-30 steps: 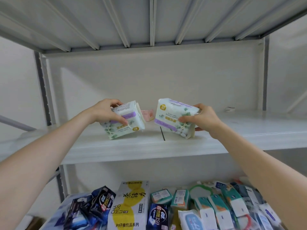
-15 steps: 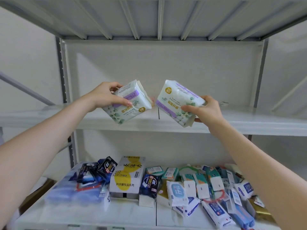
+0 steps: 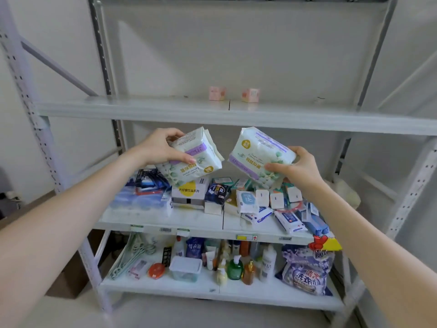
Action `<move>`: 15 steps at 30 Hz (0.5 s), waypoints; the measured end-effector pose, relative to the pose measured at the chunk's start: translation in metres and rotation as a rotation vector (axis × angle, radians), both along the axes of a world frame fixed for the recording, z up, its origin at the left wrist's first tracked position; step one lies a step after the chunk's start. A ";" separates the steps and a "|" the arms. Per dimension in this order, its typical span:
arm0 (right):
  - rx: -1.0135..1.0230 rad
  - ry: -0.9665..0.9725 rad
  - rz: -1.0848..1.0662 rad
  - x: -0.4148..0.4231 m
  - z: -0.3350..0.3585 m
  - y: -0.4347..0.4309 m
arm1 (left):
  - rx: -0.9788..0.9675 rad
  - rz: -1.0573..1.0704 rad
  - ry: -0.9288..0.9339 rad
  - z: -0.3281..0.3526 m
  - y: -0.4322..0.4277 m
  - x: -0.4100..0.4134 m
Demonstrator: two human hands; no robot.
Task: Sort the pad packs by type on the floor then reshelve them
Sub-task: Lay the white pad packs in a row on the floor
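Metal shelf [image 3: 142, 112], two pink boxes [image 3: 217, 93] above, packs [image 3: 246, 201] and bottles [image 3: 234, 268] below.

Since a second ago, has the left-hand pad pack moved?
Yes. The pad pack in the left hand came off the shelf with pink boxes, now below its front edge.

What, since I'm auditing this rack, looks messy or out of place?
The middle shelf is a jumble: small packs lie tilted and overlapping. Two pink boxes sit alone on the upper shelf. The left hand grips the left pad pack, the right hand the right pad pack, both tilted.
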State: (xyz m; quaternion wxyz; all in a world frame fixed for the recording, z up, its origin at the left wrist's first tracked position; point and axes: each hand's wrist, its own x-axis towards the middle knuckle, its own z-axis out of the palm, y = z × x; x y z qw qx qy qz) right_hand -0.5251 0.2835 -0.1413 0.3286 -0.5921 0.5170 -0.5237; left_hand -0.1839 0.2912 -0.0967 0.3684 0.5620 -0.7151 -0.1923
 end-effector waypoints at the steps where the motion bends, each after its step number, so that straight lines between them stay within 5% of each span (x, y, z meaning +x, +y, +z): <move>1: 0.021 0.005 -0.013 0.000 -0.015 0.012 | 0.012 0.010 -0.005 -0.014 0.008 0.002; 15: 0.281 0.232 -0.058 0.018 -0.230 0.169 | 0.305 0.110 -0.102 -0.251 0.151 0.023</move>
